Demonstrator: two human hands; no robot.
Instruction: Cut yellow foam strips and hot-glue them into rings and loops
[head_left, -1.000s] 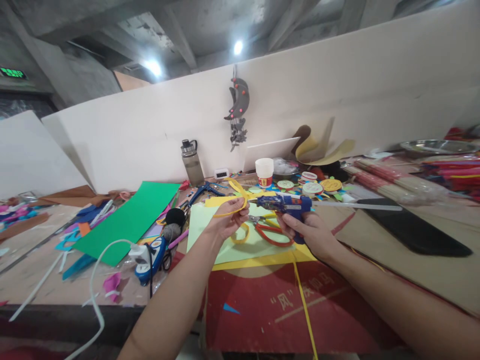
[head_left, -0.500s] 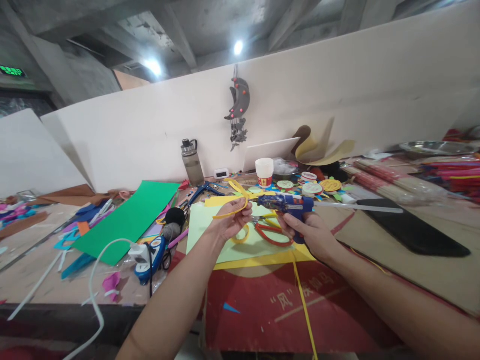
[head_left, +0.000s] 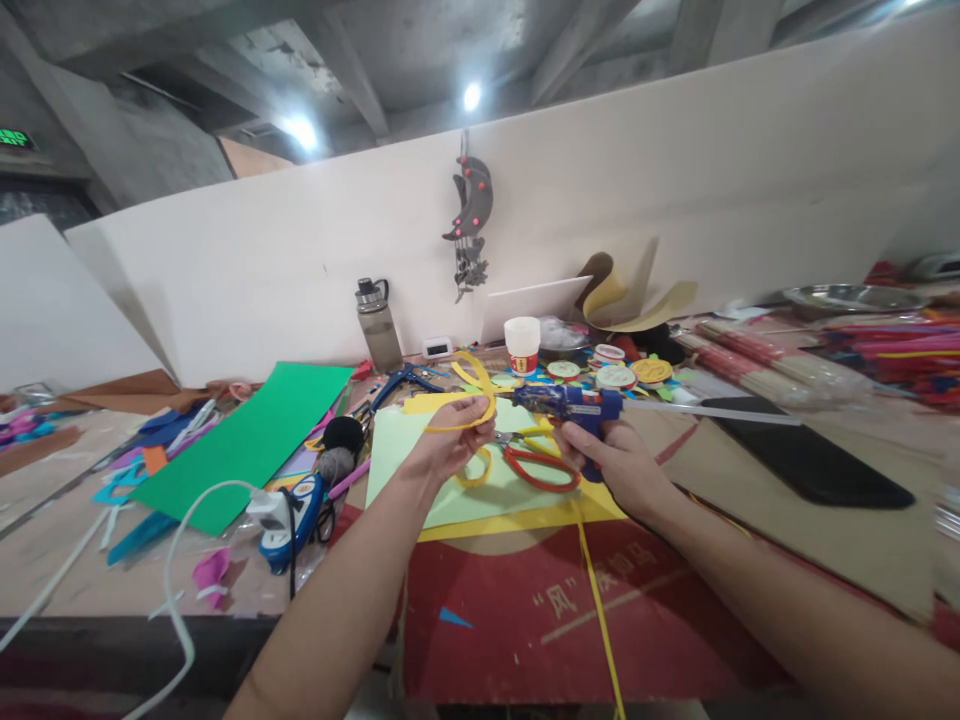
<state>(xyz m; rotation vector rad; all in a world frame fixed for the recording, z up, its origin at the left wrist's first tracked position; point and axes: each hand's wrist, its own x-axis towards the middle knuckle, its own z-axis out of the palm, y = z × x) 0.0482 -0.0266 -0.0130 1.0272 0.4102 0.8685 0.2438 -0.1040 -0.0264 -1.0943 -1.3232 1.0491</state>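
My left hand point(head_left: 454, 440) pinches a curled yellow strip point(head_left: 474, 368), which loops up above the fingers. My right hand point(head_left: 604, 455) is wrapped round the handle of a blue glue gun point(head_left: 559, 400), its nozzle close to the strip; whether they touch is too small to tell. A clear glue stick point(head_left: 712, 411) juts from the gun's back. Beneath both hands lie a pale green sheet point(head_left: 397, 480) and scissors with red and yellow handles point(head_left: 541, 484).
Left of the hands are a green sheet point(head_left: 247, 440) and a blue power strip point(head_left: 281, 545). Behind stand a bottle point(head_left: 380, 330) and a paper cup point(head_left: 522, 345). A black board point(head_left: 810, 460) lies to the right, on a red and brown board point(head_left: 570, 620).
The view has shifted slightly, so the scene sits a little further left. Both hands keep their holds on the strip and the glue gun.
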